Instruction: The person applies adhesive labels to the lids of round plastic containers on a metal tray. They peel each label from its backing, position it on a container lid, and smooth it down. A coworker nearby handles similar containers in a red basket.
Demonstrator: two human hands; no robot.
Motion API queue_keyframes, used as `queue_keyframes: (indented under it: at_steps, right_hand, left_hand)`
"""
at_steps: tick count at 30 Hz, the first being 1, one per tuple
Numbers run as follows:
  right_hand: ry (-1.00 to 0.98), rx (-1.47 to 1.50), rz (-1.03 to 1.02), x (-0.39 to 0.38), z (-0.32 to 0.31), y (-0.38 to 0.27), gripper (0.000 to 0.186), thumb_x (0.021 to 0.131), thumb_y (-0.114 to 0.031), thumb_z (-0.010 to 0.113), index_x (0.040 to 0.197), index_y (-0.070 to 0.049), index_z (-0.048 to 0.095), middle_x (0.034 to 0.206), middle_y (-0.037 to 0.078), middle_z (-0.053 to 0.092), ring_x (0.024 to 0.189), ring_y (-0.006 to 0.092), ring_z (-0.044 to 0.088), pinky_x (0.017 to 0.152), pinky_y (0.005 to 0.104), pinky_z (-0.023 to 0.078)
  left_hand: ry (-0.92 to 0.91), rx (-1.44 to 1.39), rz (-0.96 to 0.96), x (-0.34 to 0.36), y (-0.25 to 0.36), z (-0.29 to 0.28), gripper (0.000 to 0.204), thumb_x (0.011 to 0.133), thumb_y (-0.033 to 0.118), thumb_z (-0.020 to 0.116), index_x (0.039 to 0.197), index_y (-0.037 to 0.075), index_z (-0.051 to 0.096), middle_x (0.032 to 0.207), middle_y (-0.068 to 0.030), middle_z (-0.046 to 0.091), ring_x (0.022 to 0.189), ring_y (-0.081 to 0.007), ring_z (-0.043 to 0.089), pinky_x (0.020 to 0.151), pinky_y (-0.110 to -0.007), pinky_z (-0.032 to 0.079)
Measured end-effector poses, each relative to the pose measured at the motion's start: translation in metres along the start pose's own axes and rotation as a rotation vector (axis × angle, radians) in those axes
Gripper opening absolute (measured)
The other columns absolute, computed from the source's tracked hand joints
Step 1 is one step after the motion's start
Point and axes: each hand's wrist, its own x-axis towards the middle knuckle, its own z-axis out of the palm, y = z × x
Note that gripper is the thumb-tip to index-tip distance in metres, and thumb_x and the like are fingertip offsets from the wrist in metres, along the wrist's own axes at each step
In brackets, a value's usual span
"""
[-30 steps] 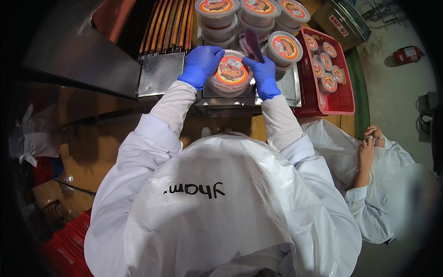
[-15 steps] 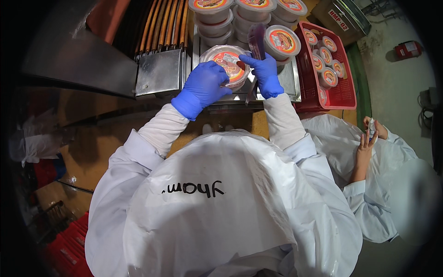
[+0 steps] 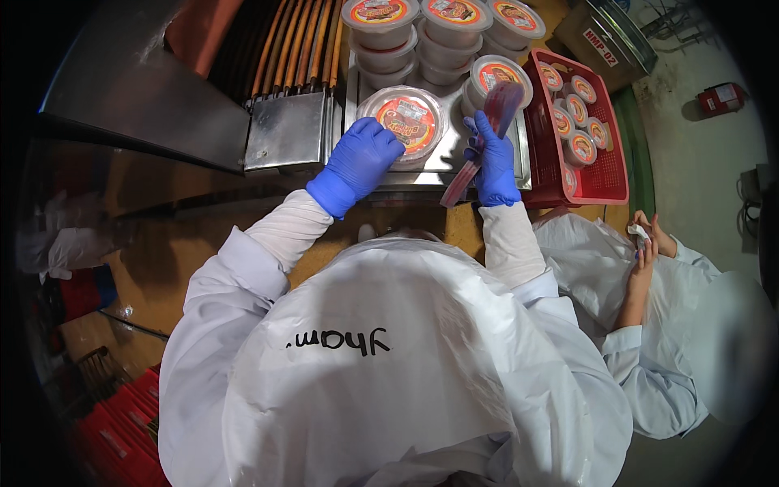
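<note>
And here's the tub, lidded and upright on the near part of the steel table, just this side of the stacks; the left hand sits at its near left edge, fingers curled and bunched together, apparently touching the rim (whether they pinch anything there, I cannot tell); across the way, the right hand is apart from the tub, thumb and fingers gripping a bundle of pink strips; the tub looks weighty if full, its plastic wall thin and probably slick, so the sure hold would be both sides, just under the rim; the strips look light, bendy and slippery, best pinched mid-length.
</note>
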Motion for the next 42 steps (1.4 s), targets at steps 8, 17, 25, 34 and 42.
queue_keyframes:
  at_steps: [8,17,25,34,42]
  right_hand:
    - [0.016,0.062,0.096,-0.005,-0.021,0.023,0.04,0.081,-0.03,0.065,0.109,-0.005,0.052,0.087,0.003,0.055,0.059,0.0064,0.044,0.049,0.0199,0.036]
    - [-0.007,0.261,0.128,0.002,-0.048,0.035,0.028,0.083,-0.021,0.061,0.105,-0.007,0.053,0.079,0.001,0.05,0.058,0.0088,0.045,0.049,0.0218,0.038]
    - [0.336,0.434,0.026,0.076,-0.1,0.043,0.028,0.078,-0.008,0.061,0.104,-0.007,0.049,0.081,0.003,0.052,0.063,0.0117,0.05,0.051,0.0233,0.041]
    - [0.357,0.229,0.056,0.134,-0.098,0.021,0.032,0.072,-0.004,0.067,0.098,-0.006,0.05,0.074,0.005,0.055,0.055,0.0149,0.052,0.043,0.0246,0.042]
    - [0.174,0.191,0.044,0.121,-0.088,0.016,0.017,0.07,0.002,0.06,0.085,0.001,0.051,0.064,0.007,0.054,0.042,0.0145,0.047,0.039,0.0232,0.039]
  left_hand:
    - [-0.05,-0.08,0.054,0.007,-0.015,0.006,0.017,0.06,0.006,0.067,0.075,0.011,0.058,0.073,-0.0055,0.057,0.076,-0.0251,0.055,0.073,-0.034,0.045]
    - [0.014,-0.031,-0.21,0.012,-0.074,-0.058,0.023,0.061,0.008,0.074,0.079,0.012,0.061,0.074,-0.0043,0.062,0.072,-0.0253,0.059,0.068,-0.034,0.047]
    - [-0.06,0.224,-0.512,0.011,-0.204,-0.007,0.01,0.064,0.01,0.068,0.074,0.011,0.064,0.076,-0.0109,0.063,0.071,-0.0301,0.061,0.066,-0.04,0.048]
    - [-0.14,0.481,-0.568,0.018,-0.194,-0.018,0.067,0.05,0.02,0.082,0.11,0.012,0.053,0.105,-0.01,0.056,0.1,-0.0326,0.05,0.088,-0.042,0.039]
    - [-0.687,0.058,-0.666,0.073,0.037,0.062,0.116,0.048,0.057,0.076,0.141,0.031,0.013,0.148,-0.01,0.008,0.131,-0.0475,0.007,0.089,-0.075,0.02]
